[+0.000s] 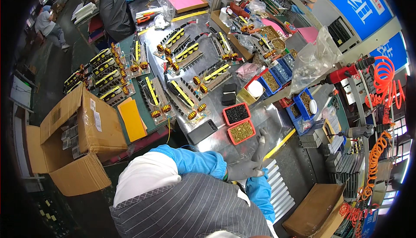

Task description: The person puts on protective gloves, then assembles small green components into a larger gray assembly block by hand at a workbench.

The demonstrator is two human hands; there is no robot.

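Note:
My left hand [241,169], in a grey glove, reaches across to the right and closes at the wrist of my right hand, on the cuff of its grey glove. My right hand [259,150] wears the same kind of glove and points away from me over the table's near edge, fingers stretched out. Beyond the hands stand a red tray of brass-coloured screws [241,132] and a red tray of black screws [237,114]. Left of them lies a black phone [202,132]. Several circuit boards with copper coils [187,97] are spread over the metal table [216,145].
An open cardboard box [102,123] stands at left beside a yellow-orange sheet [131,119]. Blue bins [271,82] of small hardware are at right. A red power screwdriver [342,74] hangs near coiled hoses [383,71]. Another cardboard box [314,210] is low right. Co-workers sit farther off.

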